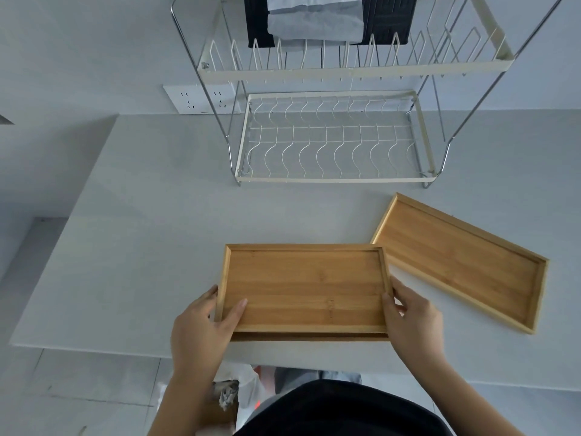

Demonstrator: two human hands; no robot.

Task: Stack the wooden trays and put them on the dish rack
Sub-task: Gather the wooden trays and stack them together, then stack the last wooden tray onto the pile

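Both hands hold one wooden tray at the near edge of the table. On the left end, the left hand (204, 328) grips the tray (303, 286): its thumb lies on the inner floor and its fingers curl around the outer rim. On the right end, the right hand (412, 316) pinches the rim in the same way, with the thumb on the top of the rim and the fingers on the outside. Under this tray, along its near side, the edge of a lower tray (311, 336) shows, so the held tray sits on top of it, shifted a little to the far side. Whether the two trays touch fully cannot be told.

To the right lies a third tray (462, 262), flat on the white table (141, 231) and turned at an angle. Its near left corner is just beside the far right corner of the held tray.

On the far side of the table stands the dish rack (333, 136), a wire frame with two levels. Its lower level carries nothing. Folded cloths (314, 23) in grey and black are seen behind the upper level. A wall socket (201, 99) is on the wall to the left of the rack.
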